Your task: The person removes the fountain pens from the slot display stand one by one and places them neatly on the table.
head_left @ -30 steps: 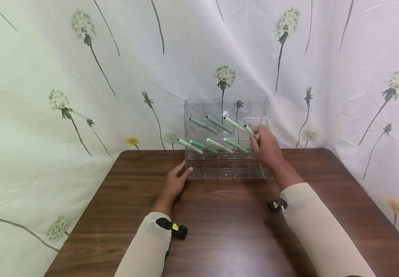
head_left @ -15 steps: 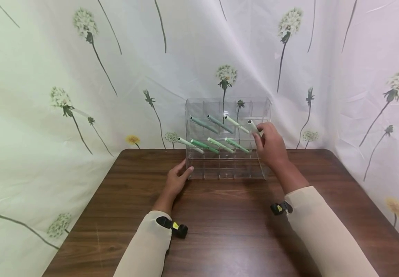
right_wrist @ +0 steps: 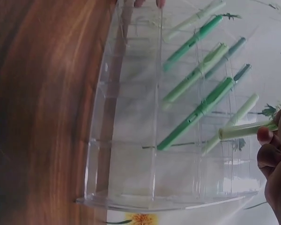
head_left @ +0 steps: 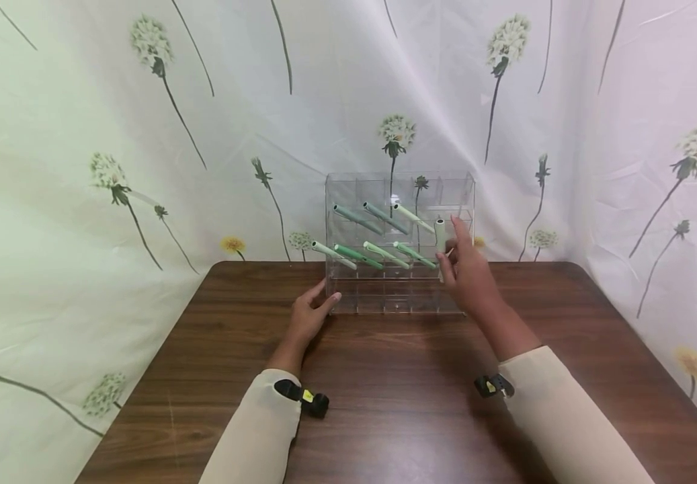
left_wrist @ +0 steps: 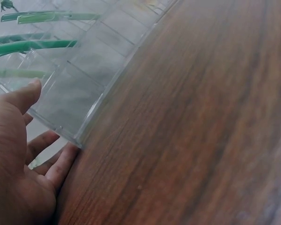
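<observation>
A clear plastic tiered rack [head_left: 384,277] stands at the back of the table, with several green pens slanting in its slots. My left hand [head_left: 307,317] holds the rack's lower left side, thumb at the front and fingers behind the edge, as the left wrist view shows. At the rack's right side my right hand [head_left: 472,272] pinches a pale green pen [head_left: 440,236] that stands nearly upright, its index finger pointing up. In the right wrist view this pen [right_wrist: 243,130] overlaps another pale pen in the upper row. A dark green pen [right_wrist: 194,115] leans in the lower row.
Two grey-green pens and a pale one [head_left: 411,216] lean in the upper row. The brown wooden table [head_left: 384,390] extends in front of the rack. A white curtain [head_left: 300,134] printed with dandelions hangs close behind it.
My right hand lifted its pale pen slightly away to the right, then lowered it and tipped it from slanted to nearly upright. My left hand stays on the rack.
</observation>
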`<control>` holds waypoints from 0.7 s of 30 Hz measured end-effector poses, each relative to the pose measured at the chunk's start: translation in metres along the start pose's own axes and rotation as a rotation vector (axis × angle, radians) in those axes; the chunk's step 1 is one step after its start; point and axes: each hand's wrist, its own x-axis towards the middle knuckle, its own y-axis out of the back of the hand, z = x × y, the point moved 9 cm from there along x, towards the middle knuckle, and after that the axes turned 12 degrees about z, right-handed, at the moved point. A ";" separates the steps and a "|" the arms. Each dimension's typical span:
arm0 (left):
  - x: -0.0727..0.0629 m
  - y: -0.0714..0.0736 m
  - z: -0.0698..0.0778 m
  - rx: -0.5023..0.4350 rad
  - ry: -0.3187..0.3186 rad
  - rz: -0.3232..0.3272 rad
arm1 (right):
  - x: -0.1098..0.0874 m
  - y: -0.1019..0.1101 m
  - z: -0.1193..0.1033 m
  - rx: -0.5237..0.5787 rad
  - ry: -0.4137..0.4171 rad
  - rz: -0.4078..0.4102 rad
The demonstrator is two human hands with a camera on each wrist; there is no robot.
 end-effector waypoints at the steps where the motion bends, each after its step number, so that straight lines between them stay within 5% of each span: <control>1: 0.000 0.000 0.000 0.003 -0.001 0.002 | -0.002 -0.001 -0.002 0.004 0.014 0.003; 5: -0.001 0.001 0.000 0.021 0.008 0.002 | -0.010 -0.004 -0.010 0.058 0.037 0.014; 11: 0.000 0.000 -0.001 0.021 0.011 0.000 | -0.024 -0.020 -0.003 0.240 -0.178 -0.075; 17: 0.000 0.000 -0.003 0.018 0.012 -0.009 | -0.033 -0.033 -0.005 0.350 -0.254 -0.104; 21: 0.000 0.000 -0.003 0.016 0.016 -0.016 | -0.041 -0.045 -0.004 0.527 -0.390 -0.165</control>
